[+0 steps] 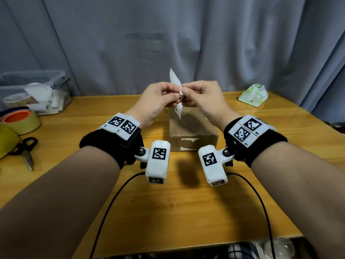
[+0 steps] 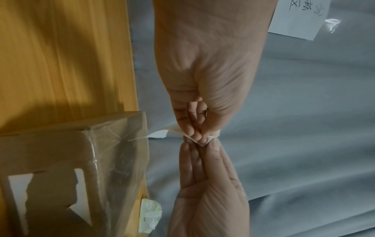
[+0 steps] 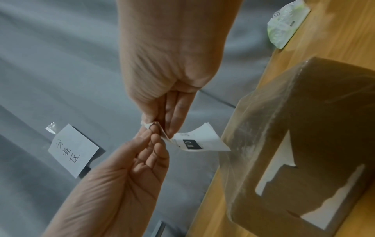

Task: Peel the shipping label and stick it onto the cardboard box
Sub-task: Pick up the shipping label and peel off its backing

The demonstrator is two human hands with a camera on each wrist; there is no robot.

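Observation:
Both hands are raised above the brown cardboard box (image 1: 194, 131), which stands mid-table with torn white label scraps on its front. Between them is the white shipping label (image 1: 175, 79), held on edge. My left hand (image 1: 174, 97) pinches it from the left and my right hand (image 1: 186, 93) pinches a curled corner from the right, fingertips nearly touching. In the right wrist view the shipping label (image 3: 198, 141) shows a black patch printed "010" and bends toward the box (image 3: 304, 128). The left wrist view shows the label's corner (image 2: 202, 141) folded between the two hands' fingertips.
On the wooden table (image 1: 186, 202), tape rolls (image 1: 22, 120) and scissors (image 1: 26, 152) lie at the left. A clear plastic bin (image 1: 35, 90) stands at the back left, a green-white tissue pack (image 1: 253, 96) at the back right. A handwritten note (image 3: 74, 150) is taped to the grey curtain.

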